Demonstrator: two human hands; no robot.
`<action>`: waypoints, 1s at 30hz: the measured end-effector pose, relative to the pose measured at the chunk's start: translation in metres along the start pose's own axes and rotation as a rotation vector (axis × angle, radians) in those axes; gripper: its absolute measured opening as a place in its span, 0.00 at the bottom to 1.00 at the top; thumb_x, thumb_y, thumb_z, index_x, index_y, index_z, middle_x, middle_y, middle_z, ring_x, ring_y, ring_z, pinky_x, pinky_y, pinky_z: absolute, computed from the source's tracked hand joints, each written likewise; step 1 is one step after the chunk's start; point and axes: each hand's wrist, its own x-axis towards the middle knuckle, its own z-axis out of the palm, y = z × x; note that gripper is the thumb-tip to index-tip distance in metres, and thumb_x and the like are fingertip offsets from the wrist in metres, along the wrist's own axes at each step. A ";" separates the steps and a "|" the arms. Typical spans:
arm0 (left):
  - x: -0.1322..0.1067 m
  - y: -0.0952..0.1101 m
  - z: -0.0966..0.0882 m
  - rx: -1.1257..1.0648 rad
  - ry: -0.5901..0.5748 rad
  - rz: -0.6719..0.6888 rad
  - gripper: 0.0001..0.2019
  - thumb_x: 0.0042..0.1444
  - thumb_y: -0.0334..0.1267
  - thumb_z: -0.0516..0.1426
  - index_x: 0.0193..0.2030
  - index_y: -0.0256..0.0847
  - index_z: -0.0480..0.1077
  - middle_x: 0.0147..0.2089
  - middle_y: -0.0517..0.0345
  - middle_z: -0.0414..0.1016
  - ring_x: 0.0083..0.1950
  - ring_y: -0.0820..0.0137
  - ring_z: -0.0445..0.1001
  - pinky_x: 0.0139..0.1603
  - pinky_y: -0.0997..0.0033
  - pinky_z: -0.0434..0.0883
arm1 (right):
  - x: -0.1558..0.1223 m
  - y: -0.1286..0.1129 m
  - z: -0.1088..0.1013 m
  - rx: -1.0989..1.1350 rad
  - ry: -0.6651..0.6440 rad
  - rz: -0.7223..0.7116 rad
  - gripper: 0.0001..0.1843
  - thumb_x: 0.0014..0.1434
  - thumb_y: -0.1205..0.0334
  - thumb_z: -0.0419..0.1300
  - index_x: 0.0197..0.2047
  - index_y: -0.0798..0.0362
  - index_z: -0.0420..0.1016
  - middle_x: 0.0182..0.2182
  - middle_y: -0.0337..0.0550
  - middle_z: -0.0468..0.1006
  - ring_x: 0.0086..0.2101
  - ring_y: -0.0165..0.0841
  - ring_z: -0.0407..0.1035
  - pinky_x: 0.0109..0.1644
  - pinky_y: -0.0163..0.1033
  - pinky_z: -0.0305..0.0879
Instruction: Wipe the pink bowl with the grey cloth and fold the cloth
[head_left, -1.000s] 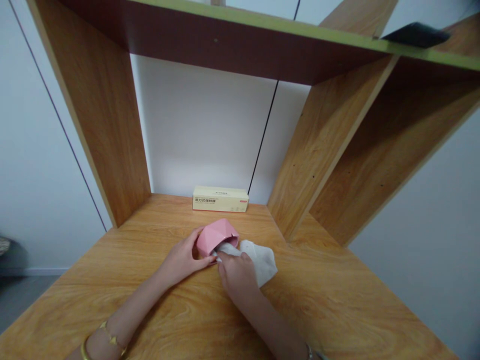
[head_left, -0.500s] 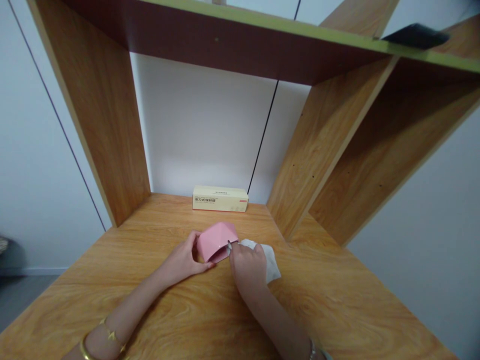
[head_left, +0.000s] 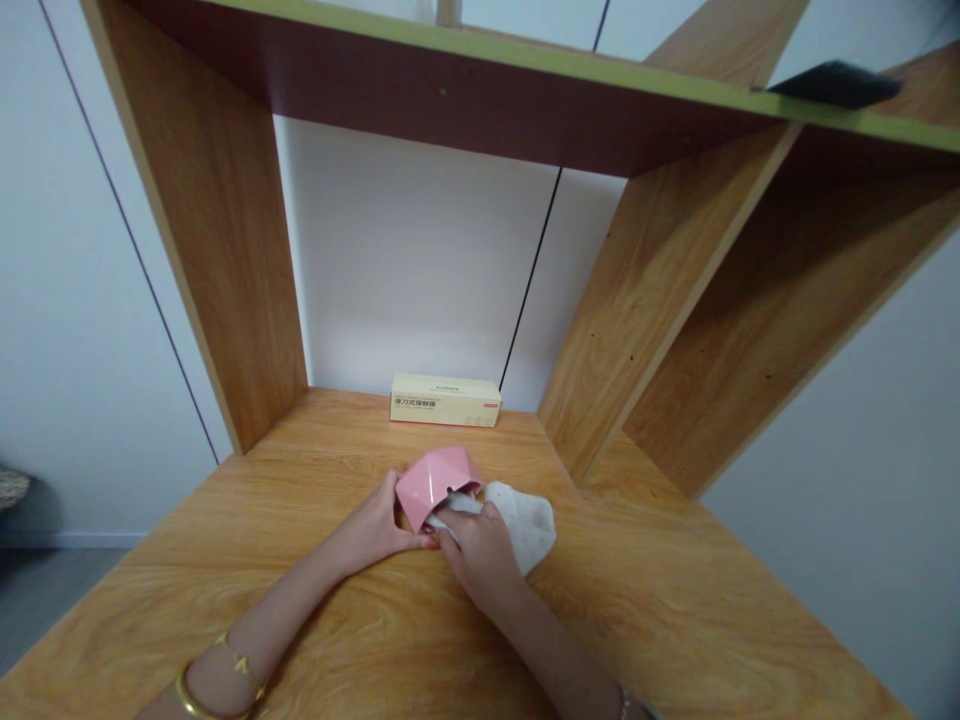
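A glossy pink faceted container lies tipped on the wooden desk, its opening facing me and to the right. My left hand grips its left side, thumb along the lower rim. My right hand is closed on a white cloth, which could be a wipe or tissue. The fingertips of that hand and part of the cloth are inside the container's opening, so they are partly hidden. The rest of the cloth trails out to the right of the hand.
A cream-coloured long box with printed characters stands at the back of the desk. Wooden panels rise on both sides, with a shelf overhead. A dark flat object rests on the shelf at right.
My right hand has moved left and slightly down, pushing the cloth further into the pink container's opening. My left hand keeps its hold. The whole view has shifted slightly.
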 end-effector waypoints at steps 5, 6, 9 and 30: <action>0.001 0.000 0.000 -0.116 0.063 0.128 0.44 0.32 0.48 0.65 0.56 0.39 0.50 0.55 0.45 0.62 0.54 0.57 0.63 0.53 0.58 0.61 | 0.001 -0.001 0.003 -0.063 -0.009 0.002 0.13 0.56 0.67 0.47 0.37 0.50 0.72 0.33 0.40 0.78 0.33 0.33 0.69 0.40 0.40 0.49; 0.001 0.002 0.000 -0.111 0.102 0.143 0.44 0.33 0.48 0.65 0.57 0.39 0.50 0.56 0.44 0.61 0.55 0.57 0.62 0.54 0.58 0.61 | 0.002 -0.002 0.004 -0.075 -0.014 -0.008 0.13 0.56 0.67 0.47 0.38 0.50 0.72 0.32 0.40 0.78 0.32 0.33 0.69 0.40 0.41 0.49; 0.001 0.009 -0.003 0.013 0.179 0.147 0.40 0.39 0.50 0.61 0.58 0.40 0.51 0.58 0.45 0.59 0.57 0.56 0.60 0.55 0.57 0.59 | 0.004 -0.005 0.008 -0.139 -0.029 -0.038 0.12 0.56 0.69 0.48 0.33 0.51 0.73 0.28 0.40 0.78 0.29 0.33 0.69 0.40 0.42 0.50; 0.001 0.011 -0.004 0.217 0.175 0.189 0.28 0.52 0.48 0.52 0.57 0.39 0.52 0.53 0.47 0.65 0.51 0.60 0.66 0.49 0.62 0.64 | 0.002 -0.014 0.005 -0.130 -0.025 0.060 0.14 0.57 0.70 0.46 0.35 0.53 0.72 0.28 0.43 0.78 0.30 0.34 0.70 0.41 0.40 0.54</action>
